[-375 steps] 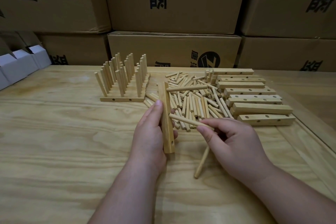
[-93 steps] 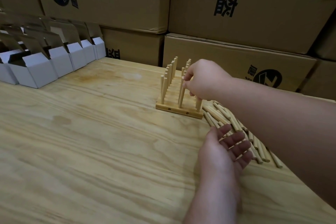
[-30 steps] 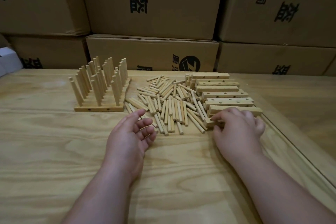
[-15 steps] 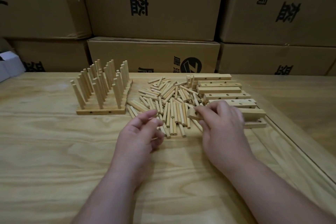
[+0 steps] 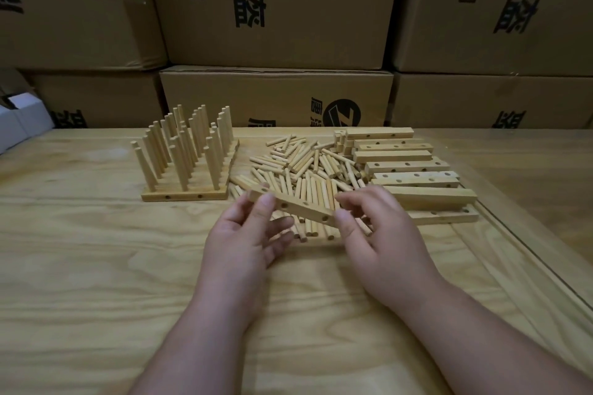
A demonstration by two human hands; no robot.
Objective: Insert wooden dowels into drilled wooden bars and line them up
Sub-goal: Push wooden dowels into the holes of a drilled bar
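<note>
Both hands are holding 1 drilled bar (image 5: 295, 208) just above the desk (image 5: 96, 266), over the near edge of the dowel pile (image 5: 308, 170). The left hand (image 5: 247, 240) is pinching its left end in a narrow grip; the right hand (image 5: 382, 234) is pinching its right end. Undrilled-looking bars (image 5: 414, 178) are lying stacked toward the right edge, finished racks (image 5: 189, 167) standing left of the pile.

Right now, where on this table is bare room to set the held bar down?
Bare table lies in front of the finished row of doweled bars and nearer than both hands, the left hand and right hand holding the drilled bar. Crowded: the loose dowel pile and stacked drilled bars beside it.
</note>
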